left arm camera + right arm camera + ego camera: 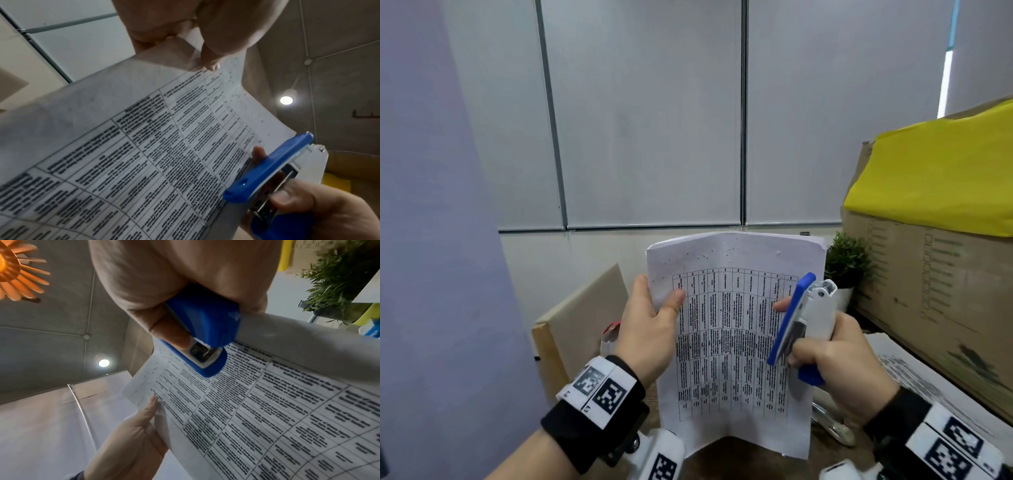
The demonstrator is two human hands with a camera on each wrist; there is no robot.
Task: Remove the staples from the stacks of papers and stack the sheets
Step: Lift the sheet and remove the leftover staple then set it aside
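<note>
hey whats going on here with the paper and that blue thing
A person is holding a printed sheet of paper up in front of them with both hands. The left hand grips its left edge, thumb on the front. The right hand holds a blue and white stapler and also pinches the paper's right edge. The top margin is peppered with small holes, and no staple is visible there. More printed sheets lie on the desk to the right, beside a cardboard box.

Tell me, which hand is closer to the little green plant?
Right. The right hand, gripping the stapler, sits just below and left of the plant. The left hand holds the paper at its far edge, the sheet between them.
</note>
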